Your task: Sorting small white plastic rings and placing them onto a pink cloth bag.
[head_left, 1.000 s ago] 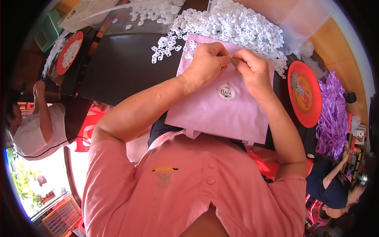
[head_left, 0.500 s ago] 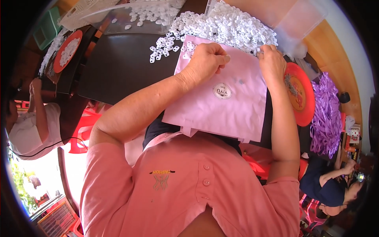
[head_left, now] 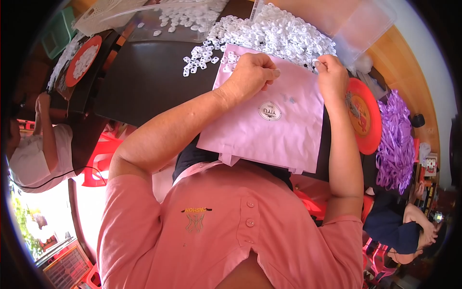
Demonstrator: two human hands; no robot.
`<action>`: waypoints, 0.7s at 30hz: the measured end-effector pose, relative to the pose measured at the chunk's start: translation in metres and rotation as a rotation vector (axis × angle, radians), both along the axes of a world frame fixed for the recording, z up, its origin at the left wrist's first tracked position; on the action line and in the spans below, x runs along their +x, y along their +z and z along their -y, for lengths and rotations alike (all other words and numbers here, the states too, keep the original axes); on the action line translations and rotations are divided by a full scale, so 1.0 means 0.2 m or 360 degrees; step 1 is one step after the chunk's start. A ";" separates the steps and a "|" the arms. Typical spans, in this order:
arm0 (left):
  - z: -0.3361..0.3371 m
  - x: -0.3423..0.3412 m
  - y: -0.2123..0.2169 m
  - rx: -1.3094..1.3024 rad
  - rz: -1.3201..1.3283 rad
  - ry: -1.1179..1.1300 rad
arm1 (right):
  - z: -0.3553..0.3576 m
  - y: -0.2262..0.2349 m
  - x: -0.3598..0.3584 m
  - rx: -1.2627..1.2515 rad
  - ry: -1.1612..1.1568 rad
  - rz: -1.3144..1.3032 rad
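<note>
A pink cloth bag [head_left: 293, 130] with a round white label lies flat before me, from the table's edge over my lap. Above its upper part is my left hand [head_left: 255, 72], thumb and fingers pinched together; whatever they hold is hidden. A few small white plastic pieces [head_left: 230, 59] with holes rest on the bag beside this hand. At the bag's upper right corner, my right hand [head_left: 333, 76] is closed in a pinch, close to the big heap of the same white pieces [head_left: 288, 36]. What it grips is too small to make out. Tiny grey bits [head_left: 291, 100] lie on the bag above the label.
Right of my right forearm stand a red plate [head_left: 370, 139] holding small grey parts and a bundle of purple straps [head_left: 395, 144]. Clear plastic bins [head_left: 168, 31] sit at the back. Another red plate [head_left: 73, 79] is at far left. Other people sit at both sides.
My right hand has shifted slightly, its fingers drawn in a little. My left hand stays nearly where it was. The person at right has raised a hand toward the head.
</note>
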State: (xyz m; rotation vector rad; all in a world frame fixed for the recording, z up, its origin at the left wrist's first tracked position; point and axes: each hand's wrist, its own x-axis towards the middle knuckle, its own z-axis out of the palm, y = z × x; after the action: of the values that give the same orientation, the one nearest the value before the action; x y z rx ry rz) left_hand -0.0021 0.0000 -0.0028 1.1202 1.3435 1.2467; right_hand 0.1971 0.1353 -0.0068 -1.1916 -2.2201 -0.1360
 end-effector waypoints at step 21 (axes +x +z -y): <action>-0.02 -0.03 0.01 -0.0055 0.0308 0.0073 | 0.25 0.08 -0.11 -0.0002 0.0672 0.0426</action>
State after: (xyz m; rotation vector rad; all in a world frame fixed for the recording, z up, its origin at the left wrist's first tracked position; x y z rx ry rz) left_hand -0.0079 0.0033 -0.0014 0.9239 1.2457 1.3248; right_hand 0.1744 0.0860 0.0086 -0.7128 -2.6535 -0.1264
